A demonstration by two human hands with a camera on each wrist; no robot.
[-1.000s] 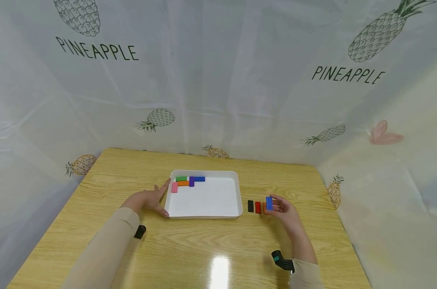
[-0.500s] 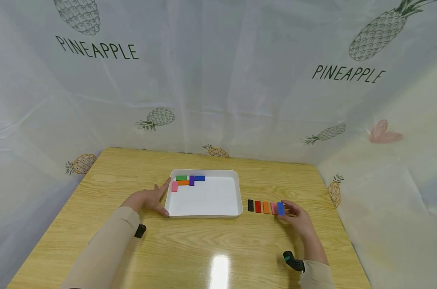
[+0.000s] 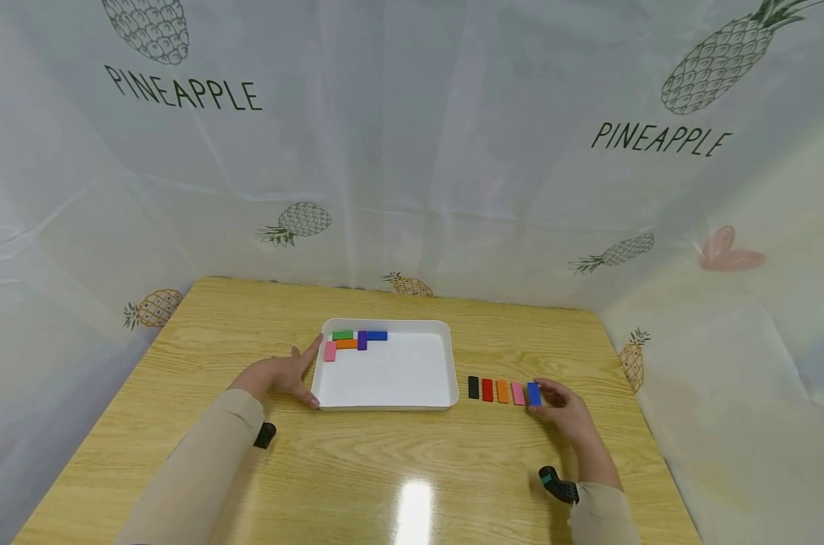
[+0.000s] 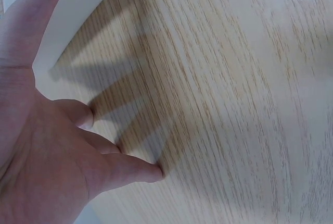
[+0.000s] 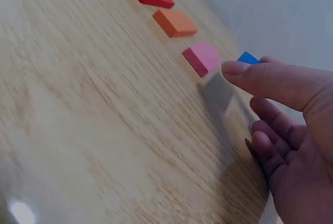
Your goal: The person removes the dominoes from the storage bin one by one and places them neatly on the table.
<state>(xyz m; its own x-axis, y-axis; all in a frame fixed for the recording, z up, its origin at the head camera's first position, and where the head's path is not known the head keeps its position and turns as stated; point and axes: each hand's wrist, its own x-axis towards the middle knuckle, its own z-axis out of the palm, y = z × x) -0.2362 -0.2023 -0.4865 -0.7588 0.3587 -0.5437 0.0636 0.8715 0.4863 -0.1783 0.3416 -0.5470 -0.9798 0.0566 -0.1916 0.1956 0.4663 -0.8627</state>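
Note:
My right hand (image 3: 565, 409) pinches a blue block (image 3: 534, 393) between thumb and fingers at the right end of a row of blocks. In the right wrist view, most of that blue block (image 5: 248, 58) is hidden behind the thumb. Just left of it lies a pink block (image 3: 517, 393), apart from it by a small gap. My left hand (image 3: 286, 376), thumb and index finger spread, rests against the left side of a white tray (image 3: 385, 407). In the left wrist view, other fingertips (image 4: 156, 173) of this hand touch the tabletop.
Orange (image 3: 503, 391), red (image 3: 487, 390) and black (image 3: 473, 387) blocks continue the row leftward. Inside the tray's upper left are green (image 3: 342, 334), orange (image 3: 347, 344), pink (image 3: 330, 351), purple (image 3: 362, 341) and blue (image 3: 377, 336) blocks. A patterned curtain (image 3: 412, 189) hangs behind the wooden table (image 3: 357, 469).
My right hand has carried the blue block rightward from over the orange block to beyond the pink one, which has come into view. The left hand and tray have stayed in place.

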